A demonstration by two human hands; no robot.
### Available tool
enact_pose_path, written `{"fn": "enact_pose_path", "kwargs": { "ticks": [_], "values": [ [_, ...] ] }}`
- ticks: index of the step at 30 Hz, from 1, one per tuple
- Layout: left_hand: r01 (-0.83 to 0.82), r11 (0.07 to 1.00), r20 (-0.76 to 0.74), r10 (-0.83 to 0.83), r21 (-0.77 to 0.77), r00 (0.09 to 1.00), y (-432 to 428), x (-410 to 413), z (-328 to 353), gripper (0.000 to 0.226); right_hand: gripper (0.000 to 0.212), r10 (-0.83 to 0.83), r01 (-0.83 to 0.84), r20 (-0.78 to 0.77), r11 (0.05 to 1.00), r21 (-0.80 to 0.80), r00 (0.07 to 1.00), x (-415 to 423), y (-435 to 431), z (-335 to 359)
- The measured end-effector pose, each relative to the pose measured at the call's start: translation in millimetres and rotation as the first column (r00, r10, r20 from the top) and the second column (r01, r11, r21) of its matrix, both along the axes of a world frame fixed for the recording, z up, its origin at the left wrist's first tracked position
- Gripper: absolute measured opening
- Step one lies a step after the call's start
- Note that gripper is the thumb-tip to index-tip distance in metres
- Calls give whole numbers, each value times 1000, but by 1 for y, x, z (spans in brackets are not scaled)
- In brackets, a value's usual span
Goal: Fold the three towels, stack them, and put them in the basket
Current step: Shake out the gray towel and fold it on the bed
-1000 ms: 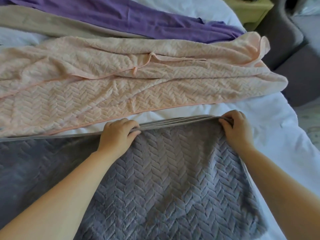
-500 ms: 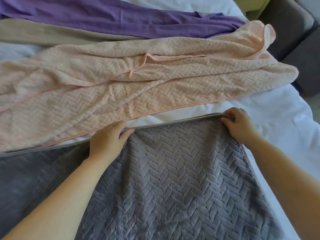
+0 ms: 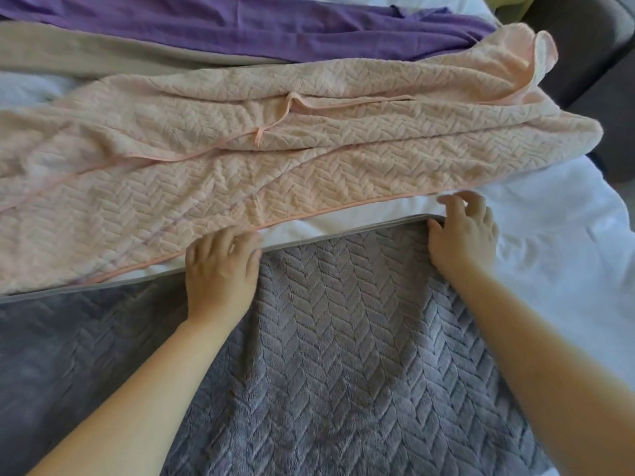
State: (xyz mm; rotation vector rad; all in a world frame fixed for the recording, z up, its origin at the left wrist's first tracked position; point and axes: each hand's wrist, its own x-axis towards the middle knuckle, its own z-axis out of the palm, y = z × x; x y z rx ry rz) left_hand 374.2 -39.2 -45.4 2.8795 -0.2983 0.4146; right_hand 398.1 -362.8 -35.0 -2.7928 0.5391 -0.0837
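Towel [image 3: 343,338] (grey) hem: left hand [image 3: 220,266] grips, right hand [image 3: 464,235] touches.

The grey towel [image 3: 343,338] runs off the left and bottom edges, so its full shape cannot be told. The pink towel [image 3: 275,173] is cut at the left and the purple cloth [image 3: 275,25] at the top. The left hand [image 3: 220,269] covers the grey hem, and whether it pinches the hem is unclear. On the right hand [image 3: 462,235] the fingers [image 3: 448,201] are blurred. Dark furniture [image 3: 584,46] at the upper right is cropped.
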Motion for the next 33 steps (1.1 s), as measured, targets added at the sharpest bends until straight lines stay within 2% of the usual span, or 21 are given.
{"fn": "enact_pose_path", "kwargs": {
  "ticks": [2, 4, 5, 7, 9, 12, 15, 17, 19, 21, 23, 25, 28, 30, 33],
  "values": [
    [238, 970, 43, -236, -53, 971, -9, -19, 4, 19, 36, 127, -142, 212, 988, 56, 969, -17, 18, 8],
    [359, 931, -60, -363, -62, 930, -16, -45, 0, 29, 40, 290, -328, 249, 936, 125, 924, -45, 33, 9],
    [342, 939, -171, -341, -28, 924, -17, -58, -4, 37, 46, 374, -404, 190, 903, 148, 908, -64, 40, 6],
    [249, 965, -397, -198, 82, 896, -13, -76, -13, 55, 56, 536, -530, -22, 840, 120, 844, -107, 51, -5],
    [179, 971, -494, -78, 161, 866, -10, -81, -25, 60, 60, 571, -581, -216, 814, 22, 792, -140, 45, -20],
    [131, 974, -528, -15, 184, 849, -16, -76, -32, 59, 63, 381, -435, -351, 896, -89, 855, -160, 6, -25],
    [118, 980, -507, -20, 163, 862, -28, -83, -19, 63, 65, 197, -255, -346, 958, -130, 917, -178, -23, -10],
    [224, 970, -454, -159, 94, 877, -45, -108, -6, 63, 65, 208, -238, -262, 967, -89, 942, -197, -17, 2],
    [371, 928, -411, -327, 32, 851, -63, -145, -4, 59, 63, 336, -345, -191, 939, -13, 922, -224, 3, 7],
    [417, 908, -437, -357, 44, 825, -72, -176, -9, 57, 59, 388, -411, -272, 911, -31, 881, -252, 12, -2],
    [369, 925, -487, -283, 88, 826, -71, -189, -15, 58, 57, 249, -302, -373, 949, -93, 894, -271, 2, -14],
    [310, 944, -483, -220, 115, 848, -68, -192, -14, 60, 56, 79, -127, -380, 987, -101, 922, -281, -17, -22],
    [262, 962, -473, -197, 76, 859, -67, -206, -9, 61, 59, -166, 193, -254, 977, 86, 953, -284, -30, -20],
    [295, 953, -511, -218, 74, 831, -65, -224, -7, 61, 59, -297, 330, -150, 890, 315, 943, -283, -29, -18],
    [309, 940, -579, -174, 142, 796, -57, -235, -13, 63, 41, -393, 455, -237, 694, 557, 889, -274, -27, -11]
  ]
}}
